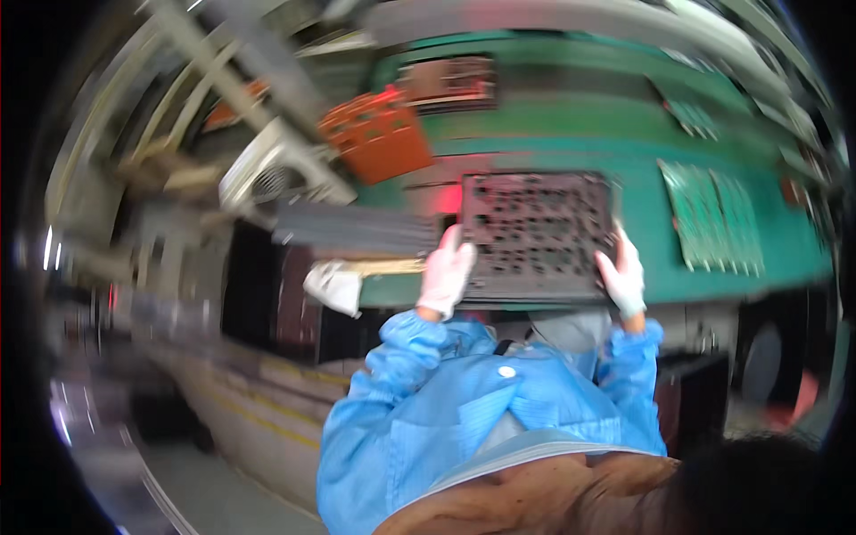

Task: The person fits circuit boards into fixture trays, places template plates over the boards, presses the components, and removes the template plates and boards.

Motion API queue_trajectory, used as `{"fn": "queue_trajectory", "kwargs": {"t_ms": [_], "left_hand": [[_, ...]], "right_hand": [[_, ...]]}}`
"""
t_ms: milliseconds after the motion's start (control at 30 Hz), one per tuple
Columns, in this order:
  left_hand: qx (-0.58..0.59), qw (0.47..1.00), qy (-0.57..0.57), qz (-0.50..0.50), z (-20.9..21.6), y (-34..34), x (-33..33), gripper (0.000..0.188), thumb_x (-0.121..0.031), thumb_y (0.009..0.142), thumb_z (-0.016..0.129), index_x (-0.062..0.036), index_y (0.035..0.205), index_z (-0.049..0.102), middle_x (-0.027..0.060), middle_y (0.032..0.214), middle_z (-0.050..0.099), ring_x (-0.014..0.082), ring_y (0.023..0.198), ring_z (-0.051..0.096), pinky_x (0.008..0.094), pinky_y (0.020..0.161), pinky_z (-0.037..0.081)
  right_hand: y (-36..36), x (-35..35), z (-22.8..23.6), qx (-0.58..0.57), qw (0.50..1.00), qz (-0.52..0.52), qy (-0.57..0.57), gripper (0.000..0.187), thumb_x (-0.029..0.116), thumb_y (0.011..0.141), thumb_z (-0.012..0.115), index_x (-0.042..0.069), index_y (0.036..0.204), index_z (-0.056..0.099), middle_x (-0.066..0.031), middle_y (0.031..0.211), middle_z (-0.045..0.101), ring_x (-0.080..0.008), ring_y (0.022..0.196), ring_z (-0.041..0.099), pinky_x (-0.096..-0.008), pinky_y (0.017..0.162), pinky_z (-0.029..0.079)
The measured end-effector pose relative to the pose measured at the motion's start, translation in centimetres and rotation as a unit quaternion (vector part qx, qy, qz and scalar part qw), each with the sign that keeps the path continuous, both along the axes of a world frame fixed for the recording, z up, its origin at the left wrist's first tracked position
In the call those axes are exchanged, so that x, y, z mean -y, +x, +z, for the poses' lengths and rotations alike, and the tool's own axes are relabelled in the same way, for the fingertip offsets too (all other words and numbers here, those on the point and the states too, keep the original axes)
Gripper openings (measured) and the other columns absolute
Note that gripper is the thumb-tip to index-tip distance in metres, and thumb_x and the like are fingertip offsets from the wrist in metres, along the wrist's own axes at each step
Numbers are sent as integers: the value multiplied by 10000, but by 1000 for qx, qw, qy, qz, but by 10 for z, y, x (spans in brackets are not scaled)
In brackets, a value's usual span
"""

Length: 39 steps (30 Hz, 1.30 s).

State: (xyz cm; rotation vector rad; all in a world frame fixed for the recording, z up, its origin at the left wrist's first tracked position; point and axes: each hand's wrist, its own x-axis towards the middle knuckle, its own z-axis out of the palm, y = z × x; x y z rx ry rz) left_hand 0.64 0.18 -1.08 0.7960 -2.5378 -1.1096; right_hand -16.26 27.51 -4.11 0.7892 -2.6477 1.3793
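Observation:
In front of me, at the near edge of the green work surface, is a dark flat rectangular fixture plate (pixel 539 232) with many cut-outs. My left hand (pixel 448 275), in a white glove, grips its left edge near the lower corner, thumb on top. At the opposite edge my right hand (pixel 623 275), also gloved, holds the plate with its thumb over the rim. The fingers below the plate are hidden. Whether the plate rests on the surface or is lifted I cannot tell.
Green circuit boards (pixel 713 218) lie to the right on the green work surface (pixel 571 116). An orange slotted rack (pixel 374 135) stands at the far left, near another dark fixture (pixel 448 82). A white cloth-like item (pixel 335 287) hangs left of my left hand.

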Motion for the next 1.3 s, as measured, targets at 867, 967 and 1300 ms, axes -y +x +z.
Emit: {"fn": "queue_trajectory", "kwargs": {"t_ms": [867,967,1300], "left_hand": [[-118,987,108,34,-20,-4,0,432,-331,846,548,-69,1184,489,204,865,616,360,831,598,427,724,460],[-233,941,239,56,-30,5,-1,506,-174,814,623,-37,1262,433,149,1145,566,245,1079,541,334,926,409],[-393,813,396,169,38,176,4,373,-215,797,645,-10,1090,536,-3,883,540,94,781,515,247,705,425]], "right_hand": [[-12,2,-8,112,978,52,-167,473,-17,828,553,-65,1281,427,-132,1248,514,-159,1095,492,-262,931,380],[6,5,-1,117,954,60,-271,468,-17,852,537,-66,1298,406,-127,1326,445,-185,1197,429,-297,1023,296],[82,120,131,-48,931,309,-187,476,-66,803,516,-37,1274,448,-143,1267,500,-223,1169,467,-317,983,355]]}}
